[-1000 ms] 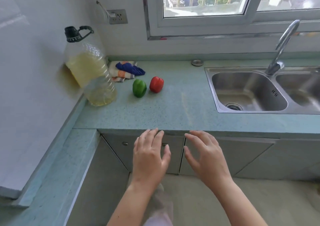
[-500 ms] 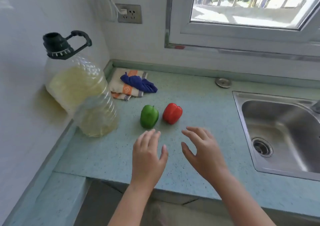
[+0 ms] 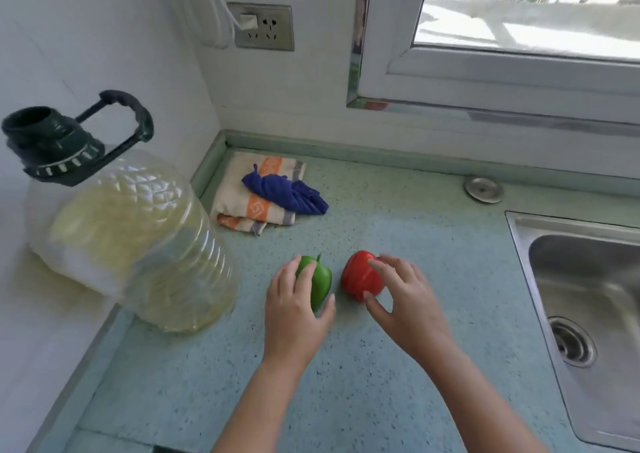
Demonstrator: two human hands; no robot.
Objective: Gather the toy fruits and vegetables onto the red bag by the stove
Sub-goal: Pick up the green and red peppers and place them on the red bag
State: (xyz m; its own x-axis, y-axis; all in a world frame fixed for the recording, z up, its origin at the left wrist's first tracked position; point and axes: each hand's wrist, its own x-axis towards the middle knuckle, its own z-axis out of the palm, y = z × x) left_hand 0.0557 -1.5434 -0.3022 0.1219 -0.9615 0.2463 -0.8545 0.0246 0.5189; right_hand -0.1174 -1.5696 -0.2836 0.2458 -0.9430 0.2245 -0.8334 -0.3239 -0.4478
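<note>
A person's two bare hands close on a pair of toy peppers on a speckled green kitchen countertop [image 3: 398, 230]. The left hand [image 3: 294, 317] lies over the green toy pepper [image 3: 322, 281], fingers curled across its top and thumb against its near side. The right hand [image 3: 405, 300] spans the red toy pepper [image 3: 358, 277], fingertips on its crown and thumb at its near edge, the hand only partly closed. Both peppers rest on the counter, side by side and just apart, the red one at three o'clock from the green. From the peppers, a large plastic jug of cooking oil [image 3: 138, 244] stands at nine o'clock, a folded striped cloth [image 3: 249, 206] topped by a blue rag [image 3: 287, 194] lies at eleven o'clock, and a steel sink [image 3: 519, 244] sits at three o'clock. A wall socket [image 3: 265, 26] is mounted at twelve o'clock, beside the window [image 3: 519, 64].
</note>
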